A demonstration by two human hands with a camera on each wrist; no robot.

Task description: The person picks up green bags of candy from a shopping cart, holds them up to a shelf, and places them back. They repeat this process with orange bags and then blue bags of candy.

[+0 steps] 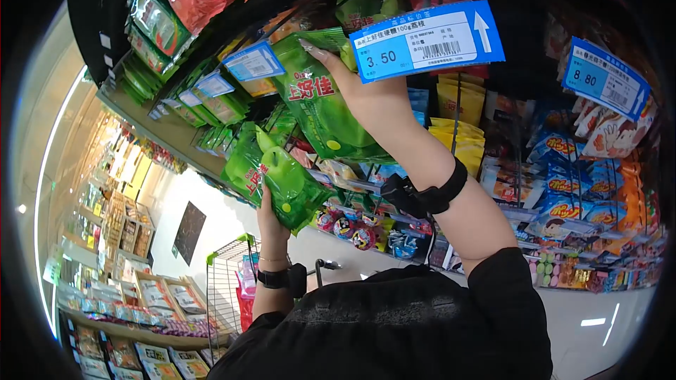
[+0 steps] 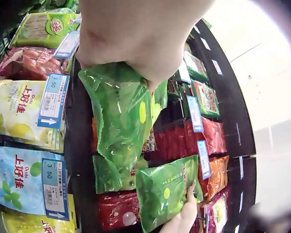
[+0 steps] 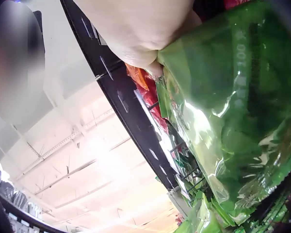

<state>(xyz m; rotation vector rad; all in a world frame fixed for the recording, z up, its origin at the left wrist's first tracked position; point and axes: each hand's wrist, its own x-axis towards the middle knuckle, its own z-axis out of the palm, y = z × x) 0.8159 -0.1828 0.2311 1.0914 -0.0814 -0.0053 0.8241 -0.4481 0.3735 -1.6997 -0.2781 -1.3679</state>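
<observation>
Slippage looks the likeliest trouble: the left hand (image 1: 271, 219) wraps its fingers round a glossy stack of green bags (image 1: 282, 177) held low before the shelves (image 1: 165, 129), and that bundle could slide apart. The right hand (image 1: 366, 91) pinches the top of the hanging green bag (image 1: 320, 109) beside the price tag (image 1: 426, 41), where a sharp tug might tear it.

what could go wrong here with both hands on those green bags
The right hand pinches the hanging bag close behind the price tag; a tug might knock the tag or tear the bag's top. The left hand holds a bunch of glossy bags from below, so one may slide out.
</observation>
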